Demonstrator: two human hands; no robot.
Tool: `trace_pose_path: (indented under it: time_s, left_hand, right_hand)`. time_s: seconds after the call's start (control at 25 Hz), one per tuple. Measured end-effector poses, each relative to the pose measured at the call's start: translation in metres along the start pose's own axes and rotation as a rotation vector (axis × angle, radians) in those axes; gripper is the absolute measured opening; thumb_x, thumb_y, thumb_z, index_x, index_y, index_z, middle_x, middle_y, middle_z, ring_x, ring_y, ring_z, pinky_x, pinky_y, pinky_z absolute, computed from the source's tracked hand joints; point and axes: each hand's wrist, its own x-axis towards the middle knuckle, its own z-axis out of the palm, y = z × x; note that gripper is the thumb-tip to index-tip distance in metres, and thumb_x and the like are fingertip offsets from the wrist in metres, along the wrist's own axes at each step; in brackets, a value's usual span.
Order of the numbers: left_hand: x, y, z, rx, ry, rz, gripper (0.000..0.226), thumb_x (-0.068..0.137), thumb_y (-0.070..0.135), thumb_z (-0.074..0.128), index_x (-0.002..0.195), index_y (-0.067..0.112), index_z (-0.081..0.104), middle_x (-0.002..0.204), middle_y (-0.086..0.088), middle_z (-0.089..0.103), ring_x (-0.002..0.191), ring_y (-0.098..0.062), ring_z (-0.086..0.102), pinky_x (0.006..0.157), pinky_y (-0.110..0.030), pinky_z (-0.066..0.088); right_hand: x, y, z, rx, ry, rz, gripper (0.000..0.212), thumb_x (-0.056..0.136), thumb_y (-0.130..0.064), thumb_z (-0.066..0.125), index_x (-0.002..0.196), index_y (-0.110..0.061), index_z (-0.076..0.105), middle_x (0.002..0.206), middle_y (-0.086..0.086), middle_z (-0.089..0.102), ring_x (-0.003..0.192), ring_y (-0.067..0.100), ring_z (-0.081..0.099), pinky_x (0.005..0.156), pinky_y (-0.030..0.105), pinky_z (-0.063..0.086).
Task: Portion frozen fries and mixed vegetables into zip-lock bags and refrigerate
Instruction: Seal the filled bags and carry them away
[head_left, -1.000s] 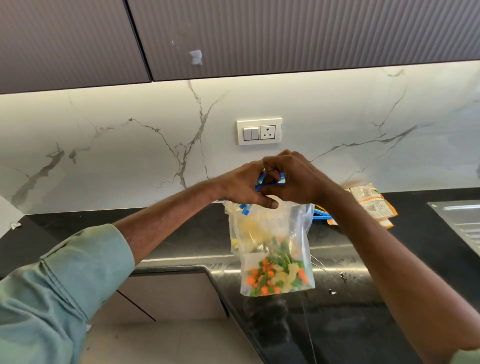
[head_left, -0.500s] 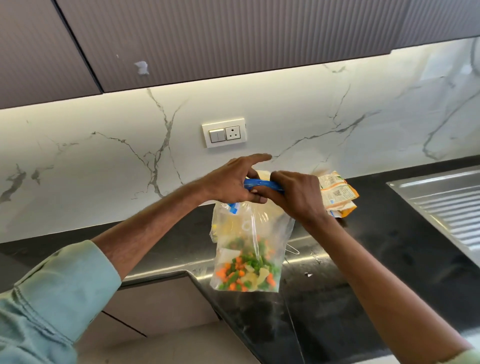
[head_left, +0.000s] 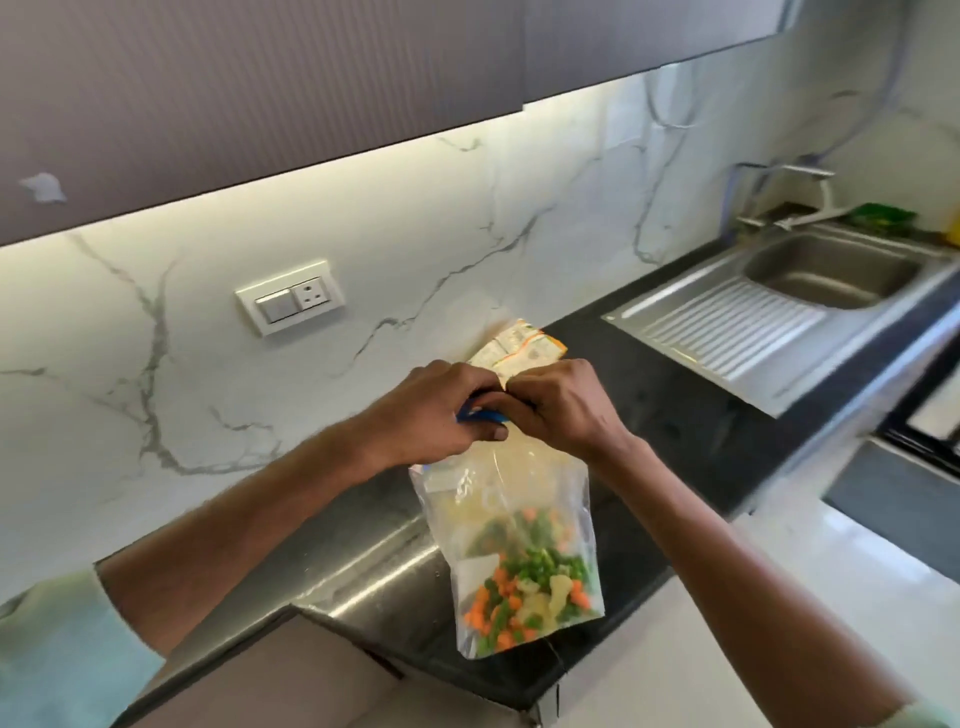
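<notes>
An orange-and-white packet (head_left: 519, 351) lies on the black countertop (head_left: 691, 415) behind your hands; the steel sink (head_left: 831, 270) sits well to the right. Your left hand (head_left: 436, 410) and right hand (head_left: 563, 405) pinch the blue zip strip (head_left: 480, 417) of the zip-lock bag (head_left: 514, 499) with curled fingers. The bag hangs above the counter edge, with mixed vegetables (head_left: 524, 592) in its bottom.

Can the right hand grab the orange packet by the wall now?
Probably not yet: the right hand is busy pinching the bag at its blue zip. The packet lies just behind it, nothing between.
</notes>
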Motion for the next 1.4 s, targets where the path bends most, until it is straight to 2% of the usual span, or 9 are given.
trace_pose_path:
  time_s: [0.2,0.4,0.56,0.68,0.8,0.92,1.08,1.2,1.4]
  left_hand:
    - [0.017,0.056,0.026,0.197,0.245,0.293,0.011,0.089,0.02,0.06,0.1,0.017,0.06,0.093,-0.003,0.069,0.088,-0.032,0.064,0.073,-0.042,0.046]
    - [0.035,0.127,0.051,0.175,0.374,0.62,0.015,0.092,0.023,0.046,0.102,0.014,0.054,0.087,-0.006,0.062,0.076,-0.035,0.061,0.068,-0.042,0.04]
    - [0.039,0.19,0.079,-0.036,0.204,0.798,0.045,0.1,0.055,0.044,0.12,0.015,0.043,0.09,-0.008,0.069,0.074,-0.036,0.068,0.062,-0.042,0.05]
    - [0.042,0.241,0.094,-0.07,0.121,0.914,0.083,0.072,0.089,0.053,0.115,0.018,0.053,0.086,0.0,0.072,0.076,-0.029,0.07,0.066,-0.036,0.05]
    - [0.031,0.301,0.109,-0.116,0.054,1.014,0.072,0.066,0.088,0.067,0.087,0.019,0.065,0.071,0.009,0.061,0.064,-0.012,0.06,0.063,-0.03,0.04]
    - [0.012,0.359,0.126,-0.183,-0.041,1.112,0.066,0.071,0.086,0.064,0.082,0.022,0.073,0.067,0.005,0.065,0.06,-0.012,0.06,0.063,-0.038,0.049]
    - [-0.023,0.422,0.144,-0.266,-0.085,1.232,0.045,0.079,0.062,0.076,0.068,0.021,0.059,0.055,0.007,0.053,0.055,-0.008,0.052,0.053,-0.022,0.037]
    - [-0.044,0.462,0.158,-0.293,-0.086,1.354,0.05,0.085,0.051,0.076,0.062,0.029,0.038,0.05,0.007,0.038,0.052,-0.012,0.041,0.049,-0.017,0.03]
    - [-0.075,0.523,0.185,-0.293,-0.091,1.538,0.05,0.091,0.064,0.058,0.066,0.028,0.035,0.05,0.005,0.033,0.046,-0.015,0.034,0.05,-0.03,0.026]
  right_hand:
    - [-0.034,-0.013,-0.065,-0.244,0.08,0.199,0.041,0.101,-0.035,0.062,0.065,-0.017,0.074,0.05,-0.002,0.057,0.041,0.017,0.047,0.042,0.032,0.037]
    - [-0.077,-0.038,-0.151,-0.482,0.106,0.357,0.04,0.101,-0.038,0.06,0.07,-0.019,0.079,0.051,-0.001,0.062,0.041,0.016,0.056,0.045,0.026,0.038]
    - [-0.125,-0.078,-0.226,-0.689,0.104,0.477,0.046,0.1,-0.047,0.062,0.067,-0.017,0.074,0.049,-0.001,0.054,0.041,0.018,0.048,0.049,0.027,0.029]
    - [-0.164,-0.108,-0.262,-0.822,0.125,0.59,0.049,0.098,-0.048,0.064,0.061,-0.015,0.068,0.046,0.002,0.048,0.041,0.021,0.042,0.045,0.03,0.033]
    - [-0.204,-0.143,-0.296,-0.928,0.226,0.684,0.057,0.096,-0.05,0.061,0.053,-0.013,0.057,0.046,0.0,0.039,0.045,0.021,0.031,0.044,0.032,0.036]
    - [-0.243,-0.19,-0.329,-1.027,0.353,0.765,0.048,0.092,-0.056,0.063,0.059,-0.025,0.047,0.055,-0.01,0.038,0.051,0.021,0.036,0.049,0.032,0.037]
    - [-0.29,-0.245,-0.366,-1.147,0.337,0.907,0.053,0.098,-0.068,0.049,0.109,-0.021,0.07,0.113,-0.004,0.072,0.107,0.02,0.065,0.093,0.04,0.05]
    - [-0.325,-0.279,-0.386,-1.222,0.295,1.024,0.064,0.101,-0.067,0.042,0.137,-0.018,0.062,0.151,0.004,0.056,0.145,0.025,0.045,0.118,0.046,0.031]
    - [-0.37,-0.332,-0.407,-1.334,0.302,1.207,0.067,0.103,-0.064,0.038,0.149,-0.018,0.052,0.167,0.011,0.036,0.159,0.027,0.021,0.128,0.052,0.015]
